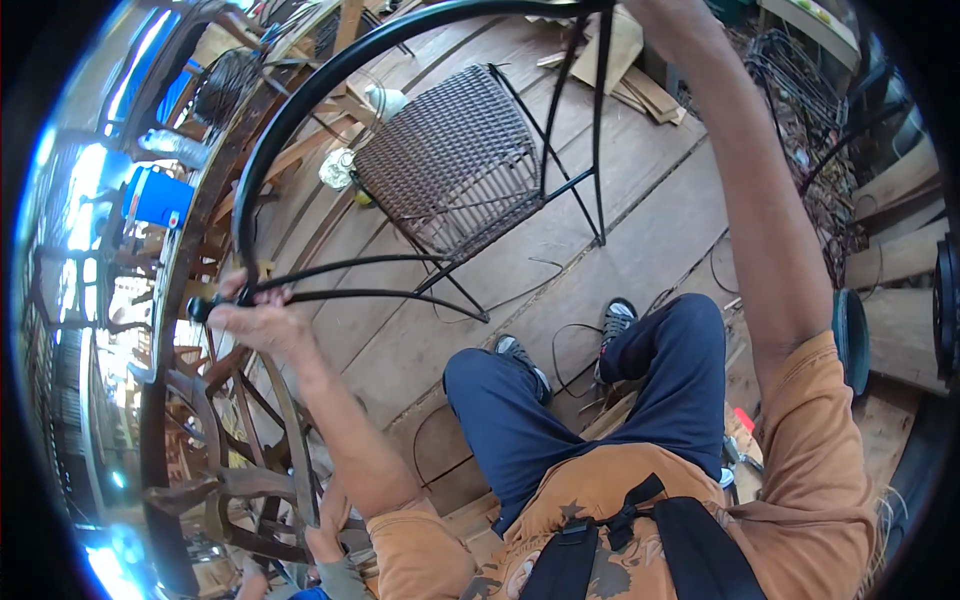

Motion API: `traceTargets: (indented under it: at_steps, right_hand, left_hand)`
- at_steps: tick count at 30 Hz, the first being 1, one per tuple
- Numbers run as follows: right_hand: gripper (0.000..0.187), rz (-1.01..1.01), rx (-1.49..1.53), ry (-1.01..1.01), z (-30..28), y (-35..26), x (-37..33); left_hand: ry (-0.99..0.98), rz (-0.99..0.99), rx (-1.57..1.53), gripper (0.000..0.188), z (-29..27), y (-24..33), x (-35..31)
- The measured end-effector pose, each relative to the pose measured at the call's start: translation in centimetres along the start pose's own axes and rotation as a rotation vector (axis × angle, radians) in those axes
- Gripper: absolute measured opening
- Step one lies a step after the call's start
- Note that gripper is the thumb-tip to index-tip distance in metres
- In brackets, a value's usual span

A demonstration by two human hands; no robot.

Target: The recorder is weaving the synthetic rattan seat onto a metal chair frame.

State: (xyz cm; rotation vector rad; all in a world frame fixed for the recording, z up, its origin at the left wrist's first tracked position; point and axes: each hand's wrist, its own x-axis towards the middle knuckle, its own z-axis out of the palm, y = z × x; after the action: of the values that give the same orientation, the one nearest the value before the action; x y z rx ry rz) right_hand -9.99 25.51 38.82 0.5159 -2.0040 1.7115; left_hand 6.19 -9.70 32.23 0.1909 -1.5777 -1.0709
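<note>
A chair (458, 140) with a dark frame and a woven brown seat stands tilted in front of me. The weave is dense over most of the seat; toward its near edge, bare parallel strands show. A thick black curved rail (262, 150) sweeps round its top. My left hand (262, 322) is closed round the near left end of this rail, where thin black legs or struts meet it. My right arm stretches up to the far right corner of the frame. Only the base of my right hand (650, 8) shows at the top edge; its fingers are cut off.
Under the chair lies a plank floor (380, 350) with loose dark strands (570, 360). Wood offcuts (645, 90) lie beyond it. Wooden chair frames (260, 480) crowd the left, near a blue cooler (158, 197). Another person's arm (325, 535) shows at lower left.
</note>
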Motion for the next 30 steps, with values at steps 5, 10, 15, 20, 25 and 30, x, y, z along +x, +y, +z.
traceTargets:
  at_steps: [5, 10, 15, 20, 25, 30]
  right_hand:
    - [0.024, -0.052, 0.067, -0.081, 0.2, -2.9, -3.8]
    - [0.03, -0.301, 0.132, -0.181, 1.4, -3.2, -8.8]
    - [0.054, 0.039, 0.402, -0.447, -0.3, -2.9, -13.8]
    - [0.019, 0.533, 0.335, -0.74, -4.7, 6.1, -24.5]
    - [0.016, 0.908, 0.51, -1.067, -4.8, 3.5, -34.1]
    - [0.024, 0.656, 0.728, -1.48, -3.7, -1.8, -35.1]
  left_hand:
    - [0.031, -0.047, -0.024, 0.076, -3.6, -0.7, 2.1]
    - [0.036, -0.152, -0.101, 0.084, -9.9, -5.3, 6.1]
    - [-0.126, -0.331, -0.216, 0.07, -12.0, -2.8, 5.6]
    - [-0.208, -0.374, 0.193, 0.041, -12.1, 2.9, -5.8]
    - [-1.19, -0.763, -0.351, 0.011, -17.0, 7.7, -21.9]
    - [-1.793, -0.696, -0.431, 0.023, -16.9, 13.1, -24.5]
